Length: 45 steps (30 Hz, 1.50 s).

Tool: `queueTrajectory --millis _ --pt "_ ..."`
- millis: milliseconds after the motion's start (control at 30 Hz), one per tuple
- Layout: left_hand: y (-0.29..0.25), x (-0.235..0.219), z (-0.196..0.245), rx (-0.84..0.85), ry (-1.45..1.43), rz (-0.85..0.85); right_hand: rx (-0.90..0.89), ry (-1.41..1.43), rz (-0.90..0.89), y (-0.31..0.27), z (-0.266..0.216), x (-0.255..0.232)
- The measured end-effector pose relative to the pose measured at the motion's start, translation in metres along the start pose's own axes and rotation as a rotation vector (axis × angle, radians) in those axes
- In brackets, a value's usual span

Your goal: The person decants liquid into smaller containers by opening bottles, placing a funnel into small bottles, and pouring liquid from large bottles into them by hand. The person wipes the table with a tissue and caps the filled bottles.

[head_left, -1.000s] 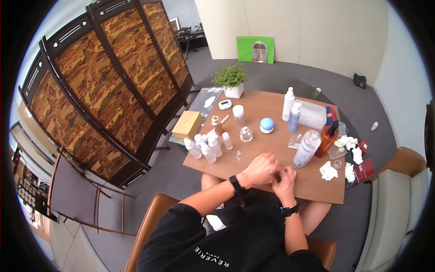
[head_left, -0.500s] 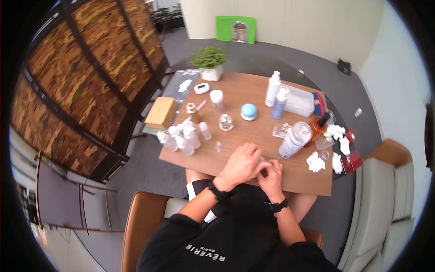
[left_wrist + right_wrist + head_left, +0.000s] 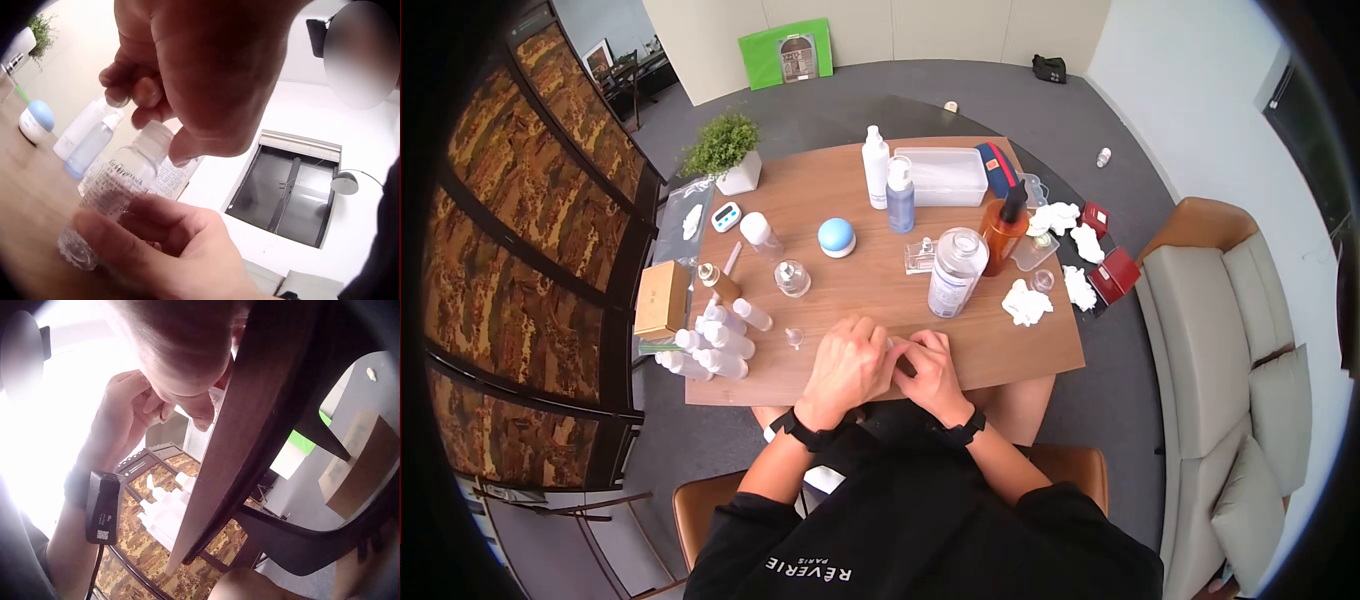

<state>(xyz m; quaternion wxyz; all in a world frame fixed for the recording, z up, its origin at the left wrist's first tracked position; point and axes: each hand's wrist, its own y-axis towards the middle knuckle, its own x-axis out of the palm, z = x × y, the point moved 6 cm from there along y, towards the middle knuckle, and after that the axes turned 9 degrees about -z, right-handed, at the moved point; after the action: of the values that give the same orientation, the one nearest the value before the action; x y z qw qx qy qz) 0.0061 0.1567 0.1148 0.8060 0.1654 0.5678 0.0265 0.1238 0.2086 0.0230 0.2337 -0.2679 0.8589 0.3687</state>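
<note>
Both hands meet over the front edge of the wooden table [image 3: 880, 290]. My right hand [image 3: 930, 378] holds the body of a small clear bottle [image 3: 119, 181] with printed text, thumb and fingers round it in the left wrist view. Above it, my left hand [image 3: 847, 365] pinches the bottle's translucent cap [image 3: 154, 139] between thumb and finger. The bottle leans with its top toward the left hand. In the head view the hands mostly hide it.
Several frosted bottles [image 3: 725, 340] stand at the left, near a small clear funnel-shaped piece [image 3: 794, 338] and a glass bottle [image 3: 792, 279]. A large clear bottle [image 3: 957, 275], an amber pump bottle [image 3: 1003, 238] and crumpled tissue [image 3: 1027, 303] are at the right. A blue-and-white round container [image 3: 836, 238] sits mid-table.
The head view has turned, so the table and its things shift left and up in the frame. Both hands stay together at the table's front edge.
</note>
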Motion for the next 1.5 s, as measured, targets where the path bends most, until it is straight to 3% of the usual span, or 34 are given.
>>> queueTrajectory --millis 100,167,200,267,333,400,433,533,667,700,800,967,1200,1300,1500 --pt "0.002 -0.001 -0.006 -0.059 -0.008 0.079 -0.013 -0.003 -0.016 0.000 0.001 0.003" --pt "0.000 0.004 -0.015 -0.226 -0.005 -0.103 -0.019 0.003 0.005 0.000 -0.002 0.000" --pt "-0.001 0.001 -0.016 -0.231 0.001 -0.110 -0.017 0.013 0.006 0.001 -0.003 0.000" --pt "-0.003 -0.017 -0.011 -0.140 -0.005 0.016 0.005 0.024 0.007 0.002 -0.003 -0.001" --pt "-0.005 -0.019 -0.008 -0.110 -0.020 -0.080 0.023 0.024 0.010 0.000 0.000 0.000" --pt "-0.006 -0.024 0.014 0.202 -0.153 -0.051 0.010 0.017 -0.019 0.002 -0.003 -0.002" --pt "-0.009 -0.019 0.016 0.252 -0.107 -0.123 0.014 0.009 0.010 -0.002 0.002 0.002" --pt "-0.016 -0.009 0.009 0.171 -0.006 -0.240 0.002 -0.002 0.020 -0.001 -0.002 -0.001" --pt "-0.013 -0.011 0.008 0.076 0.068 -0.198 -0.015 -0.002 0.000 0.001 -0.003 -0.002" --pt "-0.012 -0.010 0.008 0.089 0.073 -0.100 -0.007 0.004 -0.003 0.000 -0.002 -0.001" --pt "-0.010 -0.002 0.000 0.019 0.010 -0.097 -0.027 0.015 -0.006 0.000 0.002 0.004" --pt "-0.009 0.002 -0.007 -0.060 -0.060 0.218 -0.023 0.015 0.005 0.000 -0.001 0.002" --pt "-0.019 -0.007 -0.019 -0.133 -0.145 0.304 -0.013 0.039 -0.027 0.000 0.001 0.005" --pt "-0.036 -0.008 -0.037 -0.236 -0.539 0.437 0.027 0.035 -0.023 0.001 0.001 0.004" --pt "-0.089 0.029 -0.082 -0.503 -0.761 0.489 0.044 0.034 -0.019 0.000 0.001 0.003"
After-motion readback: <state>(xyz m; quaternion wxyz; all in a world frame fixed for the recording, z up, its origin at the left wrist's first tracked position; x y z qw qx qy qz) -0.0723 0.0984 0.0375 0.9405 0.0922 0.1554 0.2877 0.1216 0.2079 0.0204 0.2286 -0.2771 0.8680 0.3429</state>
